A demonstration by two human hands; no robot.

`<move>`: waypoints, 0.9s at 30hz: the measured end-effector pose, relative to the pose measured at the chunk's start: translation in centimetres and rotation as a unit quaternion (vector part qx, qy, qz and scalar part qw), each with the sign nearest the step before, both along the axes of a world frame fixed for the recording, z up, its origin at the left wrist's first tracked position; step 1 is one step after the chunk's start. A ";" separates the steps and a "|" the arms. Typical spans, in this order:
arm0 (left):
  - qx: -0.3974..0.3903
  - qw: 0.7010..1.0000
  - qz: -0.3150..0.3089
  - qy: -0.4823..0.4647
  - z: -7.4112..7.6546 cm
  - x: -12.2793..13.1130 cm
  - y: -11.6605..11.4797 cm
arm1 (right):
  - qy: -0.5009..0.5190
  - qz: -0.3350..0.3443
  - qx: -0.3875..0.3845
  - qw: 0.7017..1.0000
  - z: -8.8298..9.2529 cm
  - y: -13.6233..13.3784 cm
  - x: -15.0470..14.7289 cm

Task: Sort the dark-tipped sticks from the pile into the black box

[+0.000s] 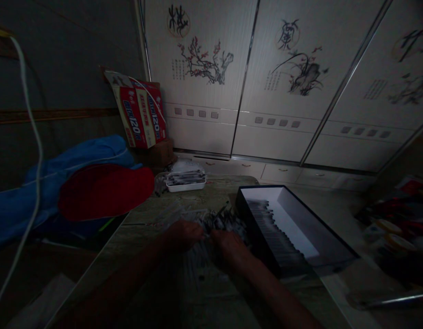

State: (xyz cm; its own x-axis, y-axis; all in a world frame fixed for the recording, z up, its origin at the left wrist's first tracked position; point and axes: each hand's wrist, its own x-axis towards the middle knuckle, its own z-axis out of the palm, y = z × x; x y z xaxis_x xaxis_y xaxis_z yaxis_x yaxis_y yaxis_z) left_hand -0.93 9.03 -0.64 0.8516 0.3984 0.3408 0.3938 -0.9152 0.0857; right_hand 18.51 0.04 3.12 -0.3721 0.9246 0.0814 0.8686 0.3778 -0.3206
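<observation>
Over the middle of the table (129, 267), my left hand (184, 234) and my right hand (231, 246) are almost touching. Both have their fingers closed, and whatever they pinch is too dark and small to make out. Just beyond them lies a heap of small dark pieces that look like pen caps (228, 219). Thin clear tubes, like pen barrels (194, 267), are spread in front of and under the hands. To the right, a dark-rimmed box with a white inside (297, 214) holds a long row of pens (275, 233) along its left side.
A white tray (187, 186) full of thin dark sticks (185, 177) stands at the table's far edge. Left of the table are a red cushion-like thing (104, 192) and blue cloth (77, 155). A red carton (142, 114) stands behind; a white cable (36, 137) hangs at left.
</observation>
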 end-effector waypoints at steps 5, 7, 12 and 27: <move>-0.130 0.989 0.027 -0.062 0.8 -1.1 0.1 | -0.035 0.017 0.052 0.998 0.9 -1.0 1.3; -0.194 0.973 0.057 -0.112 1.4 -2.7 0.7 | 0.010 -0.028 0.089 0.996 1.0 -1.1 2.9; -0.341 0.873 0.157 -0.311 2.4 -4.6 1.7 | 0.105 -0.169 0.092 0.976 0.1 0.6 3.9; -0.525 0.533 0.102 -0.656 -3.5 1.8 -0.4 | 0.223 -0.159 0.073 0.959 -4.3 2.7 -1.9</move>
State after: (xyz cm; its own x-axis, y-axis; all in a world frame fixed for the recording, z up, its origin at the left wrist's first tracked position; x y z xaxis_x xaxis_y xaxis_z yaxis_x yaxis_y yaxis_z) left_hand 0.92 8.67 -4.17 0.0567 0.9945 0.0882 -0.5531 -0.0422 0.8320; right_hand 16.60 2.73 -1.14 0.0277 0.9524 0.3037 0.7360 0.1862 -0.6508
